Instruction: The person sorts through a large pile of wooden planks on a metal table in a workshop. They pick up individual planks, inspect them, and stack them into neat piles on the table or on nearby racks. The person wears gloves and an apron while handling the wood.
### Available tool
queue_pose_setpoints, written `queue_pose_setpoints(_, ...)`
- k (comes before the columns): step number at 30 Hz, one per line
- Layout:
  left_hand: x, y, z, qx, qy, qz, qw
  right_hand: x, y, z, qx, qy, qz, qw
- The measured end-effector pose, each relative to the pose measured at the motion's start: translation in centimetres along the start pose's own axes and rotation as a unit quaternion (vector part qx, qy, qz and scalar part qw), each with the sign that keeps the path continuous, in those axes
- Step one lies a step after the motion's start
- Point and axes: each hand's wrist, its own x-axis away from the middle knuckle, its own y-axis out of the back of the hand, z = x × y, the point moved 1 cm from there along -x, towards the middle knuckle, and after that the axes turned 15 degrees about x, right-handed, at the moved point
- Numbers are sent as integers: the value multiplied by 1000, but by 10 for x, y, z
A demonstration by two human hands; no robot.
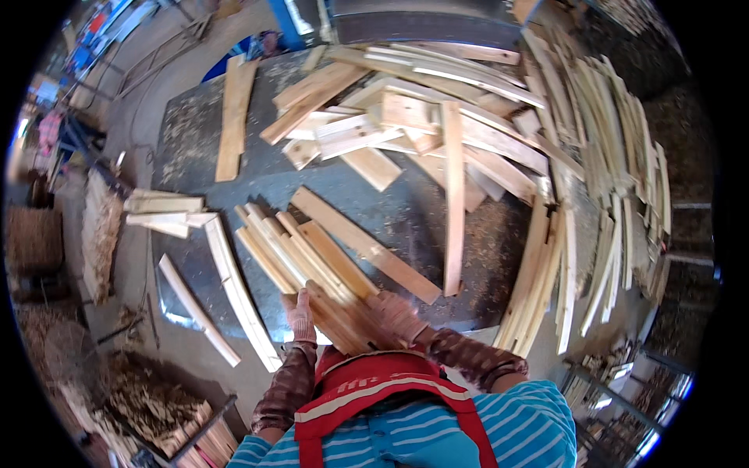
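A bundle of narrow wooden boards (331, 273) lies at the near edge of the dark metal table (484, 269), its close end against my red apron. On the bundle's left side, my left hand (299, 316), in a pale glove, is closed with the thumb up along the wood. My right hand (396, 316), gloved too, presses its fingers round the right side. Both palms are hidden. Just beyond the right hand, one loose board (363, 243) rests slantwise on the table.
A jumbled heap of boards (406, 117) covers the far middle, with a long board (452, 195) reaching toward me. Stacked slats (534, 273) overhang the right edge. At left lie a long slat (238, 292), a shorter strip (199, 310) and short pieces (168, 210).
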Motion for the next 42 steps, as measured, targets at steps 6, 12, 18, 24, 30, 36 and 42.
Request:
queue_pose_setpoints(6, 9, -20, -34, 129, 70, 19, 989, -18, 19, -7, -63, -96, 45, 992)
queue_pose_setpoints(12, -27, 5, -10, 155, 123, 78, 977, -111, 60, -49, -6, 8, 218, 976)
queue_pose_setpoints(18, -25, 11, -43, 168, 166, 73, 969, -201, 137, -93, 181, -170, -366, 897)
queue_pose_setpoints(24, -1, -25, -80, -92, -233, 158, 955, -206, 127, -120, 184, -183, -201, 944)
queue_pose_setpoints(30, 36, -114, -115, -404, -420, 468, 665, -78, 122, -104, 90, -219, -146, 961)
queue_pose_setpoints(36, 29, -144, -108, -531, -430, 503, 530, 78, 183, -57, -20, -271, -34, 962)
queue_pose_setpoints(42, 18, -158, -112, -626, -286, 520, 506, 263, 114, -52, -517, -266, -167, 796)
